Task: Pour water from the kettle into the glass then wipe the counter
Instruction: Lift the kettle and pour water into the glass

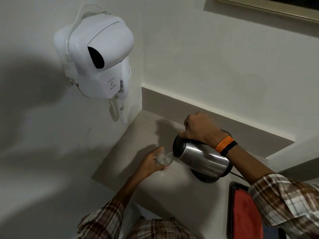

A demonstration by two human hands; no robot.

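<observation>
the right hand (198, 130) is gripping the kettle (202, 156) by its top handle, fingers clenched round it, and tipping the spout down to the left. water is running from the spout into the glass (164, 158), which the left hand (151, 163) is grasping from its left side, just above the pale surface (138, 135). the kettle is hanging over its dark base (205, 177), near the surface's right part. an orange band (224, 144) is sitting on the right wrist. a red cloth (245, 213) is lying in a dark tray (230, 204) at the near right. a white dryer (98, 57) is hanging on the far left wall.
</observation>
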